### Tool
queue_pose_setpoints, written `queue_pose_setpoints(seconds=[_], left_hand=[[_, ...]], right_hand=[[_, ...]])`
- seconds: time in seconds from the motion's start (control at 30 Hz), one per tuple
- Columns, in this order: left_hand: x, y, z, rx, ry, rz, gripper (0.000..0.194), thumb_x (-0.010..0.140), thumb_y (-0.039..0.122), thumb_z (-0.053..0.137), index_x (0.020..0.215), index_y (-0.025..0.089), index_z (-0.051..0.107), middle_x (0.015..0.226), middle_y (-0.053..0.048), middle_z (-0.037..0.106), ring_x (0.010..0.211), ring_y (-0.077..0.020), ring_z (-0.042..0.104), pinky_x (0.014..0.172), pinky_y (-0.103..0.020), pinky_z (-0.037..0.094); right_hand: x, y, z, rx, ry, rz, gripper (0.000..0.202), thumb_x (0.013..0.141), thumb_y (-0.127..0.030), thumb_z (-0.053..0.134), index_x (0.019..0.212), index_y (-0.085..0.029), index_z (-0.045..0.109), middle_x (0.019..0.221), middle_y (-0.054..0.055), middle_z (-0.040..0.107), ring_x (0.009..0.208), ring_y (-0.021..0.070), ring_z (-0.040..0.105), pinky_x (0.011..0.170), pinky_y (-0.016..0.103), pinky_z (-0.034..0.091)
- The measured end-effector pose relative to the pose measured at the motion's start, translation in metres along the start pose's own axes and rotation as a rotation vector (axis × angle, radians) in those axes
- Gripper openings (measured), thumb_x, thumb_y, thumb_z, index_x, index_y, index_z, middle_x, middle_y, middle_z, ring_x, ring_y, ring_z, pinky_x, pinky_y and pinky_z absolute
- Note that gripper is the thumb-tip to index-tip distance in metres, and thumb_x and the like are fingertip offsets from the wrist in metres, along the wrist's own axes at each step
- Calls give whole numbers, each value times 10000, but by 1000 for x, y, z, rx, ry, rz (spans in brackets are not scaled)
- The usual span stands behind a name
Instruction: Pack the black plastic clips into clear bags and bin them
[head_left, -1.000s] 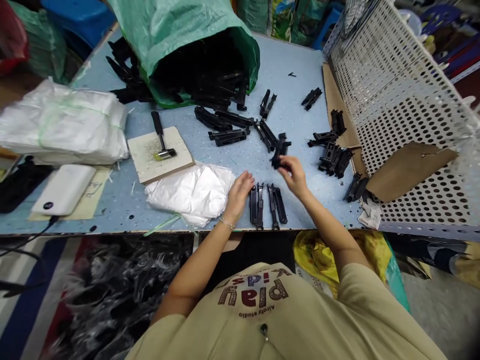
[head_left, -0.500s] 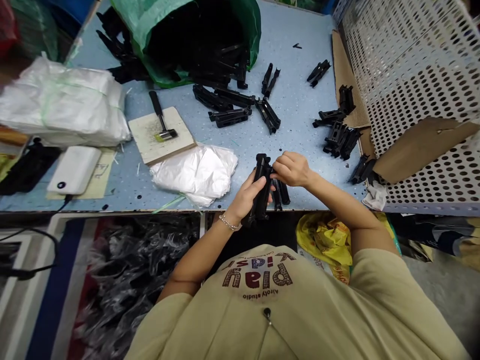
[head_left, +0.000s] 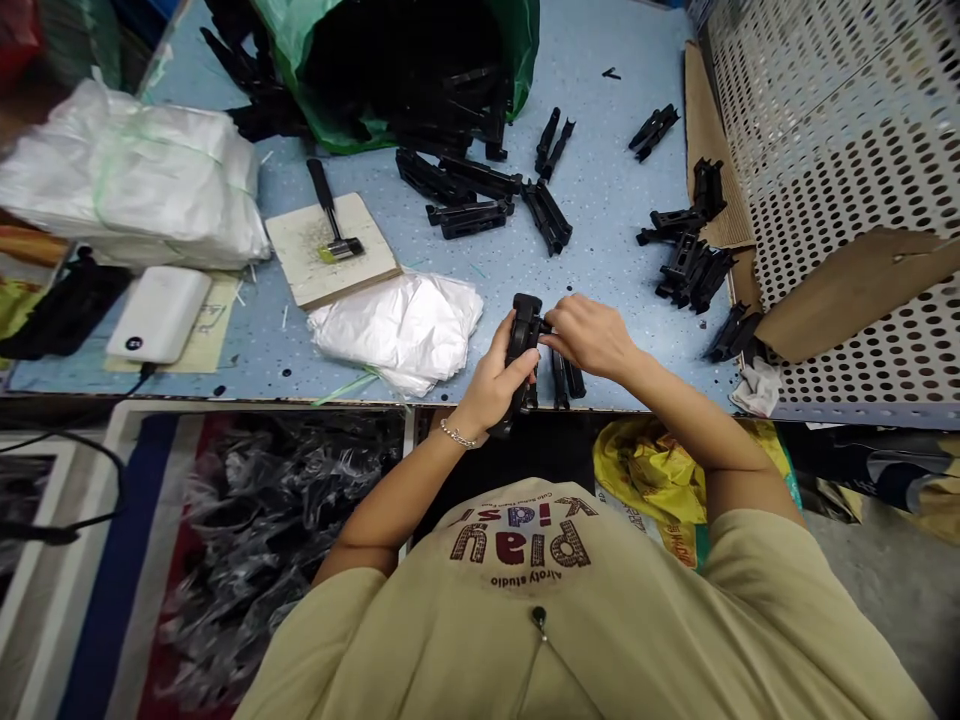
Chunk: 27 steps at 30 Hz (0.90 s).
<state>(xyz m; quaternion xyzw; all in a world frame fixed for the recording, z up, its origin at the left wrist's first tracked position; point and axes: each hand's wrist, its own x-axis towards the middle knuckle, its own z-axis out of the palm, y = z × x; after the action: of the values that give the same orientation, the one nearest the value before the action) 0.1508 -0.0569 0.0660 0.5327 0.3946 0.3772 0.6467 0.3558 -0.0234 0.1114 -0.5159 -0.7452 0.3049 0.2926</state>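
In my left hand [head_left: 491,385] is a long black plastic part [head_left: 526,312], held tilted over the table's front edge, with fingers wrapped behind it and the thumb across its near side. My right hand [head_left: 589,335] is closed in a pinch against the part's right side, near its upper end. A small dark bit shows at those fingertips, but I cannot make out what it is. Just below my right hand, more black parts [head_left: 562,378] lie at the table edge, partly covered by the hands.
A green bag [head_left: 525,60] spills similar black parts. Several more lie mid-table [head_left: 547,215] and at right [head_left: 694,270], beside a perforated white panel [head_left: 810,180]. A hammer [head_left: 328,210] rests on a board [head_left: 300,270], near white plastic bags [head_left: 401,330] and a power bank [head_left: 161,315].
The black part has been turned in my left hand, so a different face shows. My right fingers stay pinched at its side. The whole view has shifted slightly.
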Motion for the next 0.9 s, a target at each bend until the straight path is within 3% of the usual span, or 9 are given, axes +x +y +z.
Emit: queue_pose_setpoints(seconds=[0.07,0.2,0.27,0.4,0.47,0.57,0.67,0.8,0.9], left_hand=[[-2,8,2,-20,10,2,748,962,595,671,1594,265,446,1079,-95,739,955,-291,752,939,-454,602],[-3,14,3,14,87,108,807,878,523,798,1576,272,480,1281,-112,711,1288,-349,651,1125,-473,511],[-2,13,0,4,60,73,783,903,535,765,1582,274,473,1158,-97,734,1136,-322,712,1036,-455,559],[-3,12,-4,-9,13,-6,734,966,576,673,1595,267,456,877,-39,692,759,-235,692,786,-388,581],[-3,12,-1,-42,1,-28,756,944,566,714,1592,270,462,856,-31,681,713,-219,671,742,-368,564],[1,13,2,-144,32,-63,748,902,543,777,1548,280,505,900,-38,690,692,-205,666,701,-350,552],[8,15,-2,-250,121,-85,594,912,539,757,1413,264,596,940,-46,690,681,-185,664,671,-334,553],[13,17,-8,-246,164,-51,491,931,549,717,1301,239,632,949,-52,684,681,-165,660,655,-320,570],[18,7,-14,-196,206,15,522,932,557,717,1356,271,610,1037,-57,670,756,-183,701,702,-335,607]], right_hand=[[0,-2,1,6,-26,-30,567,989,-747,507,688,-267,477,641,-19,460,618,154,477,453,250,392],[-7,-5,12,258,-195,64,646,1087,-694,98,646,-293,348,508,-78,284,423,124,297,372,258,332],[-9,-5,11,258,-207,85,659,1066,-747,156,700,-264,416,540,-54,371,452,131,344,431,269,357],[-6,0,0,-148,-12,-56,616,942,-836,491,837,-234,566,778,51,582,743,215,552,663,337,449],[-2,6,-3,-263,9,-84,606,982,-806,439,808,-237,558,781,62,578,773,230,553,706,359,438],[-2,12,-1,-203,8,-6,636,1073,-730,229,816,-242,547,731,40,559,698,204,531,689,352,423],[-15,10,13,-185,-51,-22,682,1065,-753,155,873,-246,569,748,37,607,670,196,536,647,340,403],[-44,-1,47,-309,-223,-249,680,1059,-758,205,852,-224,573,805,77,660,719,211,568,630,331,378],[-53,-3,63,-238,-315,-141,559,1117,-618,279,865,-218,578,787,54,660,682,183,572,623,303,382]])
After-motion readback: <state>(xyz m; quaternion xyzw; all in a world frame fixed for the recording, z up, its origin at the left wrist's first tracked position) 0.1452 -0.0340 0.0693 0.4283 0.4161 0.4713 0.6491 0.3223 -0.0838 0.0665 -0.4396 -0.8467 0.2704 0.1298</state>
